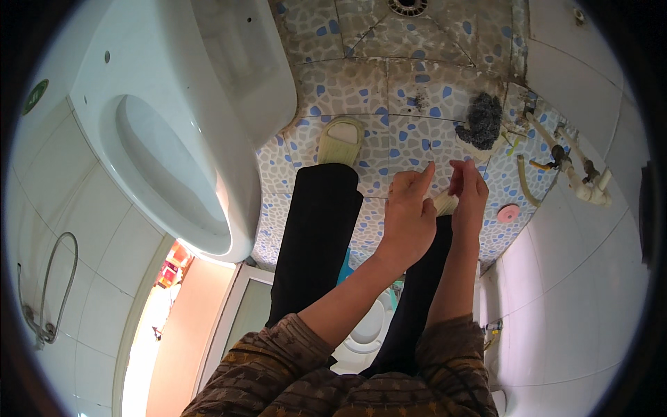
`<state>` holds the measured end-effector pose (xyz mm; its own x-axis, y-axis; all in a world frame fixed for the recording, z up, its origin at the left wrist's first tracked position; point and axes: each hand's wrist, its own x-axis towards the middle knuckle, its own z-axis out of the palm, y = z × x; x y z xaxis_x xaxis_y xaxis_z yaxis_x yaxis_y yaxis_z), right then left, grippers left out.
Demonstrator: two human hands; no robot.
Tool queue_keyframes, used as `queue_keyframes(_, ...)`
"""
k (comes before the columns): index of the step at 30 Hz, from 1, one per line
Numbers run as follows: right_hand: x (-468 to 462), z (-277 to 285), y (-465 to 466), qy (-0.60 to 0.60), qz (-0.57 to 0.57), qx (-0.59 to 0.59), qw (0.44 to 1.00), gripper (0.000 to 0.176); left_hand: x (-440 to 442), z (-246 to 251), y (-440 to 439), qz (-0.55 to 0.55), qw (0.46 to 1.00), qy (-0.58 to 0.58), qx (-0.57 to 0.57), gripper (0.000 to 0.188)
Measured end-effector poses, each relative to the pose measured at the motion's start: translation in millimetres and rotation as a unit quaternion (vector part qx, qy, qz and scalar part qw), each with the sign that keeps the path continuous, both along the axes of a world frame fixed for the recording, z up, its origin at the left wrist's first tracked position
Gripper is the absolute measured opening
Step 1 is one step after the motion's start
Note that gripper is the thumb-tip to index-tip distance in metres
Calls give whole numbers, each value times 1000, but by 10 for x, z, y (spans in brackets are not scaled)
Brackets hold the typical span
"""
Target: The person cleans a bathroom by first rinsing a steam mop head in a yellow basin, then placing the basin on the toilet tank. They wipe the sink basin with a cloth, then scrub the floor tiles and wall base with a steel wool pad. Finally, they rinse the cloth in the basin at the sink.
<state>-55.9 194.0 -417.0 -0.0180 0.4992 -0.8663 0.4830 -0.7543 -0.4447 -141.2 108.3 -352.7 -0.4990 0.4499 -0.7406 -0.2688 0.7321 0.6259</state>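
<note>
My left hand (pixel 411 216) hovers over the tiled floor with its index finger stretched out and the other fingers curled. A thin dark strand (pixel 430 148) shows just beyond that fingertip; whether it touches the finger I cannot tell. My right hand (pixel 470 185) is close by on the right, fingers bent and fingertips near one another. Anything pinched there is too small to make out. Past the right hand, a dark, rough clump (pixel 483 121) rests on a pale flat piece (pixel 471 149). Pale yellow-green slippers (pixel 338 154) are on my feet.
A white ceramic basin (pixel 208 104) stands at the left. Wall pipes with valves (pixel 565 159), a yellowish hose (pixel 526 182) and a pink disc (pixel 508 212) are on the right. Ahead lies a floor drain (pixel 409 7). Behind me is a toilet (pixel 359 346).
</note>
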Motion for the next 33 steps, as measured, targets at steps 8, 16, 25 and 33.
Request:
queue_keyframes(8, -113, -50, -64, 52, 70, -7, 996, 16, -4, 11, 28, -45, 999, -1, -26, 53)
queue_keyframes(16, -189, -1510, -103, 1, 446, 310, 840, 14, -144, 103, 17, 96, 995, 4, 4, 44)
queue_keyframes(25, -189, -2193, -65, -93, 371, 377, 844, 35, -242, 124, -58, 131, 991, -8, 40, 39)
queue_keyframes(33, -296, -2161, -342, 20, 461, 371, 806, 41, -288, 183, -102, 162, 983, -57, 58, 38)
